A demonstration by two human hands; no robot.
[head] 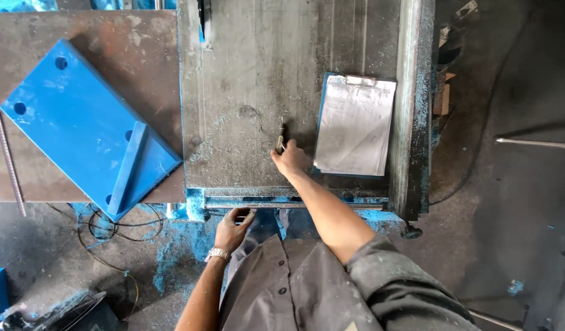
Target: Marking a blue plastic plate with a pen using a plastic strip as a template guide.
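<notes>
Pen-like metal tool (281, 136), small, slim and dull grey, is lying lengthwise on the dusty steel table (258, 73), just left of a clipboard (355, 125) carrying pale paper. Right hand (290, 159) is reaching across the near edge, fingertips pinching the tool's near end. Left hand (231, 228), wristwatch showing, is curling its fingers on the table's near rail. Far left, a blue plate (80, 122) with drilled holes is resting on a rusty sheet.
</notes>
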